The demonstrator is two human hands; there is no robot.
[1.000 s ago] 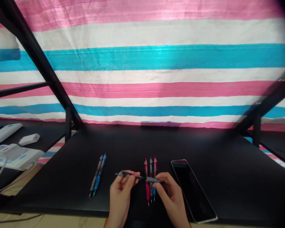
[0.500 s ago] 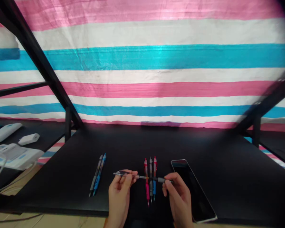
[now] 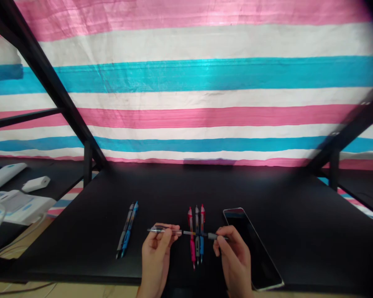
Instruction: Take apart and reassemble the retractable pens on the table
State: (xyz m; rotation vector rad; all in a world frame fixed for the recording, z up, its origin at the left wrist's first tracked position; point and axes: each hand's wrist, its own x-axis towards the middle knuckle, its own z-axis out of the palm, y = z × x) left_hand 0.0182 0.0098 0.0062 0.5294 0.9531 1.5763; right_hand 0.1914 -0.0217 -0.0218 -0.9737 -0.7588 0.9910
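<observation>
Grey grip section (image 3: 212, 236): pinched between thumb and fingers of the right hand (image 3: 236, 255), its tip pointing right; a thin refill (image 3: 189, 233) extends from it leftward.
Clear barrel (image 3: 156, 229): held in a thumb-and-finger pinch by the left hand (image 3: 157, 251), roughly level, open end facing the refill.
Joint: refill end just beside the barrel mouth; whether they touch, cannot tell.
Position: the refill crosses above the trio of pens; the barrel sits left of them.
Trio: pink pen (image 3: 192, 249), middle grey pen (image 3: 197, 247) and red-topped blue pen (image 3: 202, 247), side by side on the black table (image 3: 161, 190), tips toward the person.
Left pair: outer grey pen (image 3: 122, 236) and all-blue pen (image 3: 128, 238), slanted, lying left of the left hand.
Phone (image 3: 255, 253): slanted, screen dark, partly covered by the right hand.
Backdrop: striped sheet (image 3: 205, 74) in pink, white and blue.
</observation>
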